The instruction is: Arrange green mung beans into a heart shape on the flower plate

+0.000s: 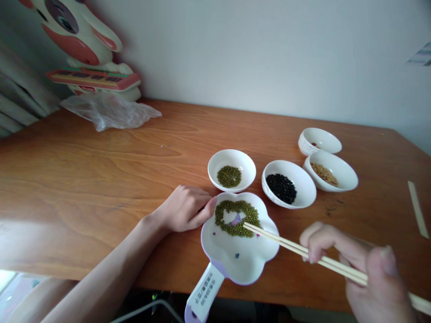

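Note:
My right hand grips a pair of wooden chopsticks whose tips reach into a white, flower-shaped dish with a lilac rim and a labelled handle. A ring of green mung beans lies in the dish's far half, and the chopstick tips touch its right side. My left hand rests on the wooden table, fingertips against the dish's left rim, holding nothing.
Behind the dish stand white bowls: one with green beans, one with black beans, one with pale beans and a nearly bare one. A chopstick wrapper lies right. A plastic bag and toy figure sit far left.

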Demonstrator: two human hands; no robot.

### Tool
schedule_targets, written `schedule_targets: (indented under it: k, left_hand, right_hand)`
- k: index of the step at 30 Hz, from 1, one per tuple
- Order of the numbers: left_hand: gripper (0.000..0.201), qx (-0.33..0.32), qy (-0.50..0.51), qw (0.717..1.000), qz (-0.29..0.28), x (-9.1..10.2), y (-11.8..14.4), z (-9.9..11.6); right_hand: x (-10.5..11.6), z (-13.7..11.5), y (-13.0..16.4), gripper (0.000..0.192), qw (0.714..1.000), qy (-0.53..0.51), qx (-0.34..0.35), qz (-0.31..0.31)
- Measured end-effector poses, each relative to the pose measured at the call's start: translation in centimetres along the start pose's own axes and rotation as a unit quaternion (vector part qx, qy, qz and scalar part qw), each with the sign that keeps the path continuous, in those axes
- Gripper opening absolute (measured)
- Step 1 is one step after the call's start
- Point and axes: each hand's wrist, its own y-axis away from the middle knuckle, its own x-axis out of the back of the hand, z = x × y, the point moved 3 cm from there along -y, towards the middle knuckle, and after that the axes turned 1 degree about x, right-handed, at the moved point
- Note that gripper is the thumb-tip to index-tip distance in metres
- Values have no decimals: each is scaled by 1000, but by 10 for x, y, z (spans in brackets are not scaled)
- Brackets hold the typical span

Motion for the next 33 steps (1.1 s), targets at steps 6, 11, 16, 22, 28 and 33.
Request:
schedule_targets:
  k: [6, 11, 16, 22, 28, 33]
  left_hand:
    - [41, -2, 11, 1000, 1, 2, -1, 1]
    - [41, -4, 8, 1000, -3, 1, 0, 0]
    - [41, -5, 7, 1000, -5, 1, 0, -1]
    - [41, 1, 15, 1000, -13, 1, -1, 0]
    - [40, 1, 23, 1000, -10, 1, -1, 2]
    - [40, -5, 26, 1000, -9, 3, -3, 3]
  right_hand:
    - [-4, 5, 0, 67, 1000, 6, 3, -16]
    - [-9, 3, -4, 70, 999, 13, 14, -31]
    - [-10, -1, -9, 72, 999, 18, 38, -27]
    - [-13, -4, -12, 70, 999, 11, 44, -28]
    - [-16, -6, -14, 82, 997, 25, 59, -48]
    - [-15, -7, -12, 73, 998, 20, 57, -33]
